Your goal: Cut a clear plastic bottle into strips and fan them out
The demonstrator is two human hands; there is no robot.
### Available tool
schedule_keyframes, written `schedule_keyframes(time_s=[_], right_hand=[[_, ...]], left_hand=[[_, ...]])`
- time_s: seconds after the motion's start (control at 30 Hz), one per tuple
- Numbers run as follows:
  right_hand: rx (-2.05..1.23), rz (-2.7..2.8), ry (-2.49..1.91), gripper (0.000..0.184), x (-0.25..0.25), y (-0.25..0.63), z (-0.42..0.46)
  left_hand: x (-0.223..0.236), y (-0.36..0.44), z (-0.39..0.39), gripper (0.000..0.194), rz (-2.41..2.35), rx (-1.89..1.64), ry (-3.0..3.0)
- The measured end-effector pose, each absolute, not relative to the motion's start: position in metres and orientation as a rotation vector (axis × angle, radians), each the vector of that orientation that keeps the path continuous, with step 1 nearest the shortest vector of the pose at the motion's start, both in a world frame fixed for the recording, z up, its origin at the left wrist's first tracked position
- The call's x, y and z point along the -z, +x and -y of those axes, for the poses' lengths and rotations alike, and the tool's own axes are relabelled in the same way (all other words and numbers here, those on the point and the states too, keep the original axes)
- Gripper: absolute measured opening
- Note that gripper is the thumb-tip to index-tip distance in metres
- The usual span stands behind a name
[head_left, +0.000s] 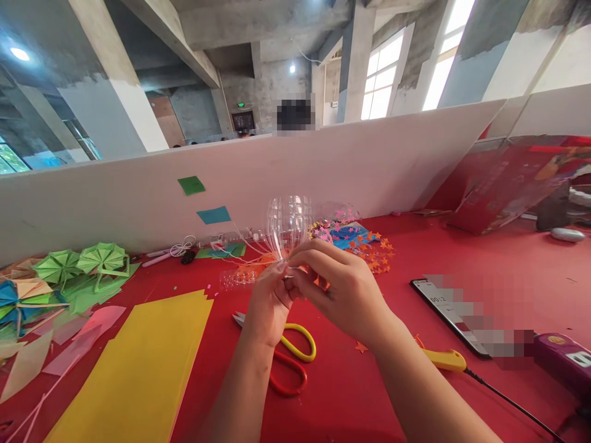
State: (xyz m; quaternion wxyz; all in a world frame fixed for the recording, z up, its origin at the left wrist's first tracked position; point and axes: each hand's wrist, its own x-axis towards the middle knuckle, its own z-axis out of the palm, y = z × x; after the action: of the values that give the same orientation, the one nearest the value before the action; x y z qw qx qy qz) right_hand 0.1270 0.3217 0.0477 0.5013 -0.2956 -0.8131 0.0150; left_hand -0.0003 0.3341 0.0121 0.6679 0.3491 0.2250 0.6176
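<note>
A clear plastic bottle piece (290, 218), cut into thin strips, stands up above my two hands. Some strips bend together into a rounded shape, while others splay out to the left. My left hand (272, 301) is closed around its lower end, fingers pinched. From the right, my right hand (339, 283) pinches the strips at the same spot, its fingertips touching those of my left. The exact grip point is partly hidden by the fingers. Under my left wrist lie scissors (305, 357) with one yellow and one red handle.
Yellow paper (133, 363) and green folded paper umbrellas (101, 249) lie at left. Orange stars (378, 258) are scattered behind my hands. At right are a phone (450, 314), a yellow-handled tool (446, 360) with a black cord, and a red box (503, 178). A white partition (115, 197) borders the red table.
</note>
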Motion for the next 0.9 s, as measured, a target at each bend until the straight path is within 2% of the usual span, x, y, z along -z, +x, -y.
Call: schedule_keyframes(time_s=[0.37, 0.9], right_hand=[[0.045, 1.794, -0.926, 0.021, -0.0497, 0.1331, -0.3276], [-0.037, 1.778, -1.054, 0.02, -0.0494, 0.1312, -0.3271]], left_hand=[[-0.007, 0.0005, -0.336, 0.011, -0.506, -1.329, 0.747], [-0.0067, 0.0035, -0.3357, 0.011, -0.495, -1.31, 0.752]])
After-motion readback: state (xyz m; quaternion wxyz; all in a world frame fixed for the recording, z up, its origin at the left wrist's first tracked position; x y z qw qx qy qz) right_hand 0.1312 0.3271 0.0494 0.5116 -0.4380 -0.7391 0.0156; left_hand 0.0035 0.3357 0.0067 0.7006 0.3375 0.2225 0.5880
